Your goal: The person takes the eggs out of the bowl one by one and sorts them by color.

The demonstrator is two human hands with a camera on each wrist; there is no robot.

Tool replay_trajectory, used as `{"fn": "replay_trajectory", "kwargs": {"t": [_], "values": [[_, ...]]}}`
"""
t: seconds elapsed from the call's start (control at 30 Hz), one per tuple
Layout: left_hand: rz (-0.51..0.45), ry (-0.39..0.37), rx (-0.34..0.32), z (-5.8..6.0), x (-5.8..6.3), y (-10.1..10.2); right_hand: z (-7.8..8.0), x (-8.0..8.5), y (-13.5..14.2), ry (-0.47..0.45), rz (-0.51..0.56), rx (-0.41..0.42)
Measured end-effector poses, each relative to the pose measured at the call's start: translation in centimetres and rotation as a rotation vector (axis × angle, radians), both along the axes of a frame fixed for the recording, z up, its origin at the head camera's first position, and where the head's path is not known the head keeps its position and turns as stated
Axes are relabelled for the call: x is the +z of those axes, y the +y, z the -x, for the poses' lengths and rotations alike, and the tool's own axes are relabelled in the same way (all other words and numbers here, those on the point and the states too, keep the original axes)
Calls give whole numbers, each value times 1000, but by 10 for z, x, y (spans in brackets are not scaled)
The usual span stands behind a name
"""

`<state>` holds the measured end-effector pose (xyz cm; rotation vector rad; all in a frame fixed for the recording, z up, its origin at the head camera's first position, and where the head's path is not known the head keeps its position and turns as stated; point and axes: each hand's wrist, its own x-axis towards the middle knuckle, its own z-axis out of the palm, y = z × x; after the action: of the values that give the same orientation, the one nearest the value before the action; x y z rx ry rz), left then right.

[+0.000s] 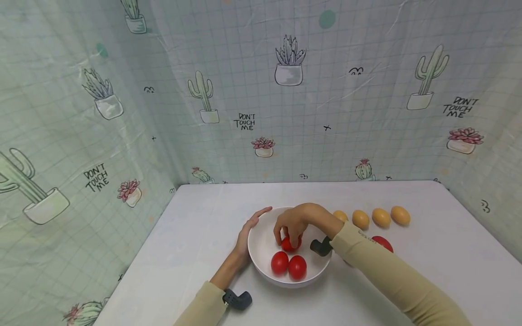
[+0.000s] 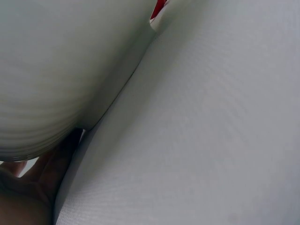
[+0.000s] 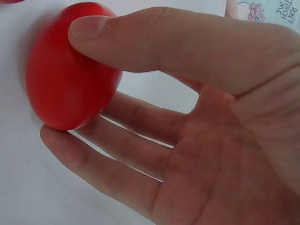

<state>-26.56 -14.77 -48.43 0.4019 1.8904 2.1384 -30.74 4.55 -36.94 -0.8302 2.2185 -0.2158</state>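
A white bowl (image 1: 261, 265) stands on the table, with two red eggs (image 1: 279, 262) lying side by side in its near part. Over the bowl, my right hand (image 1: 299, 219) pinches another red egg (image 3: 70, 75); the right wrist view shows the thumb on one side of it and the fingers on the other. My left hand (image 1: 244, 237) lies along the outside of the bowl's left wall, its fingers stretched out toward the far rim. In the left wrist view, the underside of the bowl partly hides those fingers.
Several orange-yellow eggs (image 1: 381, 218) form a row to the right of the bowl, on the white table (image 1: 195, 217). Another red object (image 1: 382, 243) shows partly behind my right sleeve. A cactus-print curtain (image 1: 228, 149) hangs behind the table and on its left.
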Motion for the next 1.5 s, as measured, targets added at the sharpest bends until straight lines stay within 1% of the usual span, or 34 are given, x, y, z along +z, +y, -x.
{"fn": "replay_trajectory", "kwargs": {"t": [0.27, 0.53, 0.7, 0.8, 1.03, 1.23, 1.33, 1.5], "values": [[-1, 3, -7, 1, 0, 1, -3, 3, 3, 54, 20, -2], [4, 1, -6, 2, -1, 0, -4, 15, 11, 101, 87, -13], [10, 4, -3, 2, -2, 0, -7, 24, 18, 136, 138, -13], [6, 0, -4, 2, -3, 0, -10, 29, 24, 141, 174, -13], [1, 6, -17, 1, -2, 1, -19, 40, 45, 154, 275, -20], [7, 14, -10, -1, 0, 2, -27, 50, 68, 187, 351, 34], [7, 16, -1, -1, 0, 3, -32, 54, 81, 205, 378, 34], [-4, 25, 0, -2, 0, 3, -42, 58, 104, 219, 382, -55]]}}
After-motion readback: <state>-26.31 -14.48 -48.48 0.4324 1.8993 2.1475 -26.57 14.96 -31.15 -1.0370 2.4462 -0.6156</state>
